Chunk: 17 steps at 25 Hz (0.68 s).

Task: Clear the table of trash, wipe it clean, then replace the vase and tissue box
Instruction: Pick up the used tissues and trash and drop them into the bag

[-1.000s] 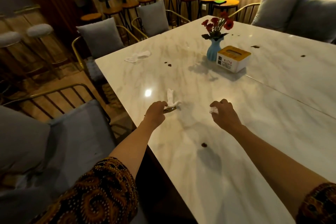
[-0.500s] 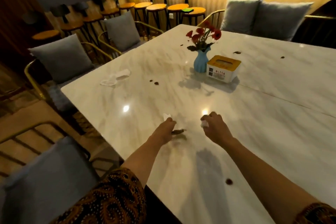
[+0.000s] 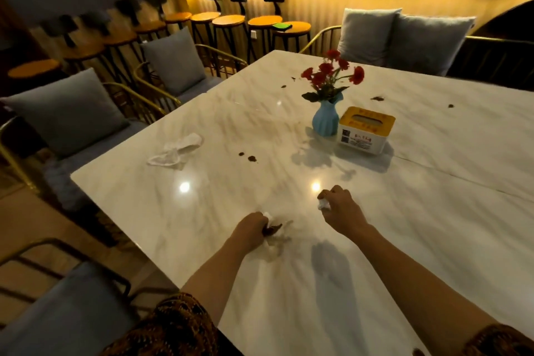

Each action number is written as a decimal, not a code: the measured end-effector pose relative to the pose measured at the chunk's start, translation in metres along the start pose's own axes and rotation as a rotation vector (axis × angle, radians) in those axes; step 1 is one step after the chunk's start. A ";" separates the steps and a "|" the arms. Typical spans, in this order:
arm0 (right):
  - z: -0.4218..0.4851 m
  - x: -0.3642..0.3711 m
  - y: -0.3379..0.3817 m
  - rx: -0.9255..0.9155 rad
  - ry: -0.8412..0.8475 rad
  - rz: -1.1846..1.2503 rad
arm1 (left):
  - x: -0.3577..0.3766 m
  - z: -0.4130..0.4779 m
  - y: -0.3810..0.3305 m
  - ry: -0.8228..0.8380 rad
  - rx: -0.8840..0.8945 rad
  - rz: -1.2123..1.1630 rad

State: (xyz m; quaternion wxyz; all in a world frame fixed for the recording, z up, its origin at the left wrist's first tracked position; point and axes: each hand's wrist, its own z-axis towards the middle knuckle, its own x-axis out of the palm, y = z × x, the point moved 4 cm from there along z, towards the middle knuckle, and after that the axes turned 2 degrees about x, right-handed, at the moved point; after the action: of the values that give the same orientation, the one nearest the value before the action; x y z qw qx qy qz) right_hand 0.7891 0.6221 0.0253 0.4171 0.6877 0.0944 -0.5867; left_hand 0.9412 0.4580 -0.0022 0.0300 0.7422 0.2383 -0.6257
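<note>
Trash pickup in front of the vase point(image 3: 326, 121)
Left hand point(image 3: 251, 228) and right hand point(image 3: 341, 211) gripped tissues point(image 3: 323, 204); the scrap point(image 3: 273, 230), if loosely pinched, could drop.

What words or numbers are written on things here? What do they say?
Tissue box, front label: a short line of red characters, too blurred to read.
Tissue box, front left corner: a dark square code, too small to make out.
Tissue box, yellow lid: faint marks, unreadable.
The vase and everything else in view show no writing.
</note>
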 end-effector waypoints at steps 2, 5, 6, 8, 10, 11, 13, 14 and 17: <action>0.020 0.007 0.018 -0.009 -0.011 0.033 | -0.027 0.009 0.035 -0.049 -0.067 -0.009; 0.053 0.026 0.049 -0.020 -0.009 0.068 | -0.073 0.022 0.102 -0.113 -0.168 -0.032; 0.066 0.034 0.059 -0.025 -0.003 0.064 | -0.086 0.027 0.125 -0.128 -0.201 -0.026; 0.101 0.056 0.085 -0.044 -0.004 0.059 | -0.111 0.041 0.181 -0.154 -0.244 0.008; 0.140 0.082 0.117 -0.040 -0.011 0.068 | -0.127 0.062 0.241 -0.139 -0.255 0.055; 0.160 0.095 0.133 -0.027 -0.020 0.075 | -0.132 0.076 0.268 -0.143 -0.242 0.070; 0.196 0.118 0.167 0.014 -0.035 0.084 | -0.136 0.099 0.313 -0.107 -0.211 0.123; 0.210 0.126 0.183 0.023 -0.046 0.095 | -0.137 0.108 0.331 -0.086 -0.195 0.130; 0.246 0.158 0.232 -0.005 -0.013 0.089 | -0.135 0.139 0.385 -0.097 -0.159 0.089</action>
State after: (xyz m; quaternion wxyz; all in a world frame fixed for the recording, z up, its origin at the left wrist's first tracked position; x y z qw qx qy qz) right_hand 0.8001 0.2496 0.0023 0.4451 0.6863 0.0628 -0.5718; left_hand 0.9510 0.0269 -0.0029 0.1278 0.7162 0.2522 -0.6380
